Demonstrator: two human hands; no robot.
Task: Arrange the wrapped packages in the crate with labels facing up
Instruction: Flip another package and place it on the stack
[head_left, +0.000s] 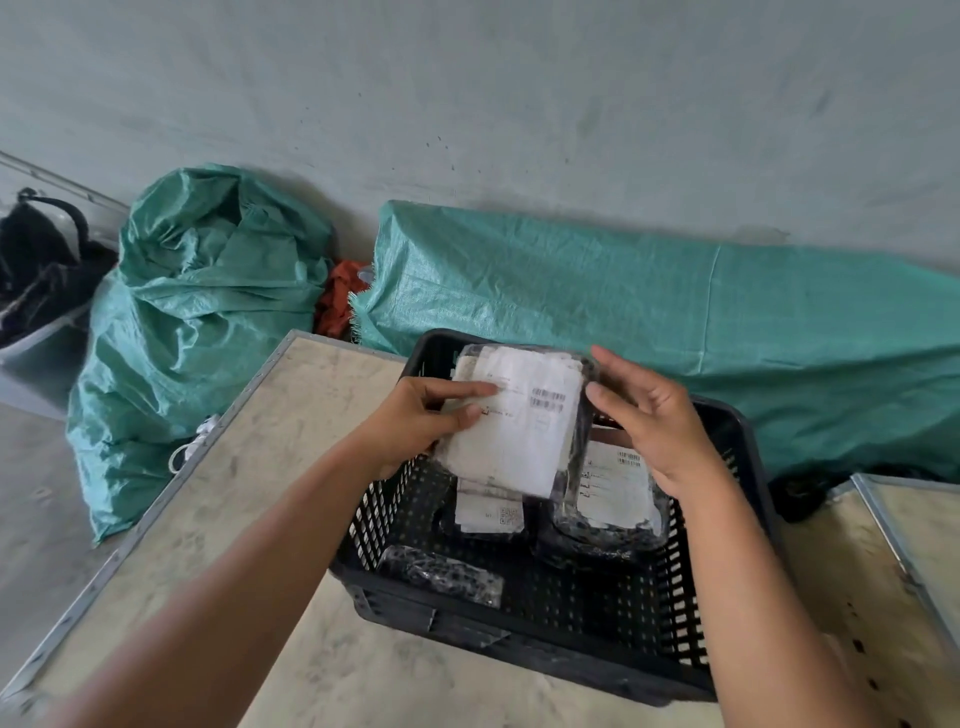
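A black slotted plastic crate (519, 631) stands on a table. Above its far half I hold a wrapped package (524, 431) with a white barcode label facing up. My left hand (421, 423) grips its left edge, thumb on the label. My right hand (657, 421) touches its right edge with fingers spread. Inside the crate lie a package (488, 512) with a white label up, another labelled package (615, 499) at the right, and a small dark wrapped package (441, 574) near the front left with no label showing.
The pale tabletop (249, 493) has a metal-edged rim. A second table (914, 525) starts at the right. Green woven sacks (197, 322) (649, 306) lie on the floor against the wall behind. A bin with dark items (41, 280) sits at far left.
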